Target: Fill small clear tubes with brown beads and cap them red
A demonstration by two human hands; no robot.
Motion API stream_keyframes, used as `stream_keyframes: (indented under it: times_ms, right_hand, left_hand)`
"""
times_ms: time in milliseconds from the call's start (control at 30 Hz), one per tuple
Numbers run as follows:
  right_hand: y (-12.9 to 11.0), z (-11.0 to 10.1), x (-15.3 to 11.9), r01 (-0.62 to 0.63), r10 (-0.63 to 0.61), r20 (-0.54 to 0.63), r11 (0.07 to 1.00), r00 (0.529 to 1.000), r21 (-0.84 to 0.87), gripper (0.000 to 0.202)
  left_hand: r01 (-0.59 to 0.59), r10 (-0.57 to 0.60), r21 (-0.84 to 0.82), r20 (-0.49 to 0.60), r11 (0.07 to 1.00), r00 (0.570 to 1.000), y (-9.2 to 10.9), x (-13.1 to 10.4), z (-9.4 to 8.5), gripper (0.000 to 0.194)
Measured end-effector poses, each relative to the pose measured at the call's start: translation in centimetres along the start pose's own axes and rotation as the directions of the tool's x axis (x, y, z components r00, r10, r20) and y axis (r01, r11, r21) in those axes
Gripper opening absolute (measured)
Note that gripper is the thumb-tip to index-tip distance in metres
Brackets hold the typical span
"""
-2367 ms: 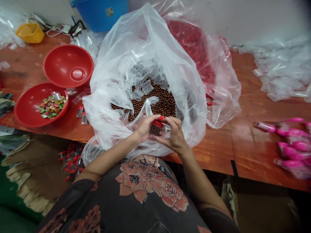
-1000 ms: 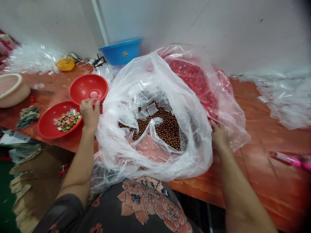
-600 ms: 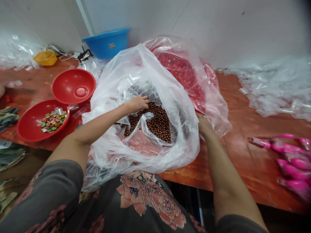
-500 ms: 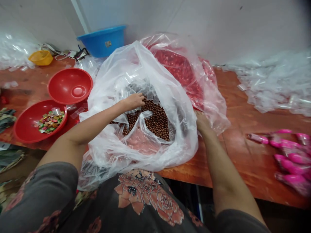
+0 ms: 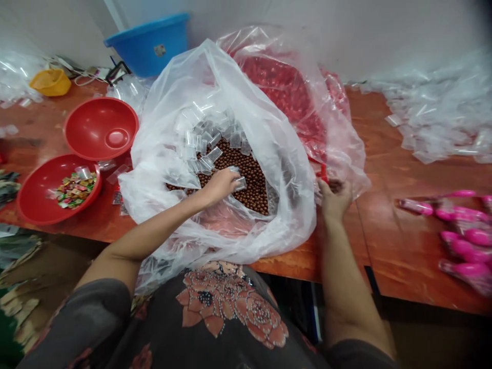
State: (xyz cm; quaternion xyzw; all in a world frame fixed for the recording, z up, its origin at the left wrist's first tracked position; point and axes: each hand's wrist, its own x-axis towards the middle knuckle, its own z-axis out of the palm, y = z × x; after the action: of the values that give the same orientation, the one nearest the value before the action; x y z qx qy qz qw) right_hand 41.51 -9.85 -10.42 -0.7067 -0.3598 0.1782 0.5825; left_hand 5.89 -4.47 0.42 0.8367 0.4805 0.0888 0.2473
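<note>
A big whitish plastic bag (image 5: 294, 169) lies wide open in front of me, with many small round brown balls (image 5: 251, 177) and clear plastic tubes (image 5: 203, 138) inside. My left hand (image 5: 222, 187) is over the balls, its fingers closed on a small clear plastic tube (image 5: 241, 183). At the bag's right side, my right hand (image 5: 336, 199) pinches a small red plastic piece (image 5: 324, 172), whose exact kind I cannot make out. Behind that hand is a clear bag (image 5: 355, 154) filled with red pieces (image 5: 280, 87).
Two red bowls (image 5: 71, 120) (image 5: 28, 197) stand at left, the nearer with wrapped sweets (image 5: 75, 190). A blue basin (image 5: 148, 48) and yellow bowl (image 5: 49, 82) sit behind. Clear tubes (image 5: 434, 113) are heaped at right, pink-capped packs (image 5: 469, 241) nearer on the wooden table (image 5: 384, 205).
My left hand has moved right and nearer to me, and a clear tube now shows in it. My right hand has come out from beside the bag with a red piece.
</note>
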Motion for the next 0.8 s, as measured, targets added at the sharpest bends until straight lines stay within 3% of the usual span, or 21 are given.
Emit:
stream_keyframes:
  times_ms: [100,300,467,667,800]
  right_hand:
    - [-1.5,-1.3,-2.6,-0.070,0.078,-0.029,0.970,0.996,0.233,0.049]
    - [-5.0,-2.6,-7.6,-0.190,0.163,0.097,0.818,0.982,0.543,0.031]
    - [-7.2,-2.6,-11.1,-0.227,0.164,0.161,0.790,0.973,0.569,0.035]
    - [-9.4,-2.5,-13.2,-0.211,0.133,0.185,0.836,0.974,0.507,0.030]
    - [-10.8,-1.8,-13.8,-0.240,0.129,0.244,0.828,0.961,0.506,0.047]
  left_hand:
    - [0.095,-0.086,-0.101,0.091,0.990,0.992,0.5,0.6,1.8,0.022]
    - [0.223,-0.204,-0.315,0.093,0.923,0.975,0.7,2.7,5.1,0.020]
    - [0.275,-0.285,-0.617,0.085,0.738,0.955,0.8,3.2,7.3,0.015]
    - [0.267,-0.296,-0.763,0.103,0.588,0.950,1.2,3.1,7.8,0.007]
    - [0.294,-0.335,-0.883,0.170,0.366,0.927,1.6,3.1,7.8,0.017]
